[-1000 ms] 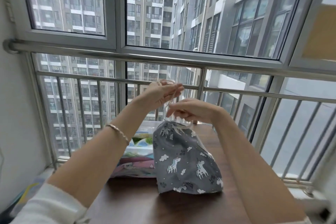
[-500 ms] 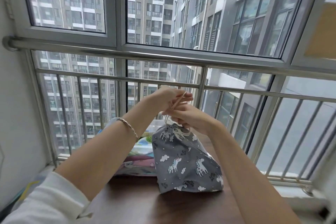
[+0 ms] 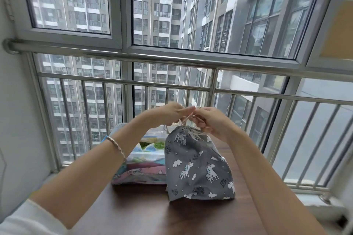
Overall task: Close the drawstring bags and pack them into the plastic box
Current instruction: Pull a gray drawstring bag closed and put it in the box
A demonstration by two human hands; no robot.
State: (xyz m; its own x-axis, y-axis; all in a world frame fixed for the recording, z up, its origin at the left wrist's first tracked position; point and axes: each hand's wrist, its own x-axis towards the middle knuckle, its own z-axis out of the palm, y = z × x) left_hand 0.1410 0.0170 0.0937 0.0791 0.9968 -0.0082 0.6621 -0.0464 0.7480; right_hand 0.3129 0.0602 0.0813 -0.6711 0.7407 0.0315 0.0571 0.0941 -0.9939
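Note:
A grey drawstring bag [image 3: 196, 166] with white unicorns stands upright on the brown table [image 3: 145, 213], its mouth gathered tight. Just above the mouth, my left hand [image 3: 170, 113] pinches the beige drawstring [image 3: 186, 120]. My right hand [image 3: 210, 122] grips the cord from the other side, its fingers curled against the gathered top. Behind and left of the bag sits the clear plastic box [image 3: 133, 158], holding colourful patterned bags; my left forearm hides part of it.
A steel railing [image 3: 172, 61] and large windows stand right behind the table. A white wall closes the left side. The table's near part lies between my forearms.
Both hands have come lower and closer together above the bag. The cord that was stretched upward is now short, and the bag's mouth has been drawn tight.

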